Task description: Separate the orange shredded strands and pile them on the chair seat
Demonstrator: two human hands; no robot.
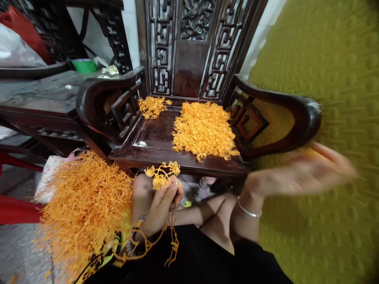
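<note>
My left hand [163,203] is closed in front of my lap, pinching an orange plastic sprig [161,179] with small flower-like clusters at its tips. Thin orange runners [142,254] trail below that hand across my dark clothing. Out to the right, my right hand [314,173] is smeared by motion; an orange tint shows near its fingers, but I cannot make out what it is. A thick pile of clustered orange sprigs [204,128] lies on the wooden chair seat [156,132], with a smaller heap [154,106] at its back left corner.
A tall mound of stringy orange plastic pieces [85,197] rises at my left, beside a white bag [45,177]. Curved armrests [278,94] flank the seat. A dark side table [38,90] holds a green tape roll [84,65]. Textured yellow-green material [334,79] fills the right side.
</note>
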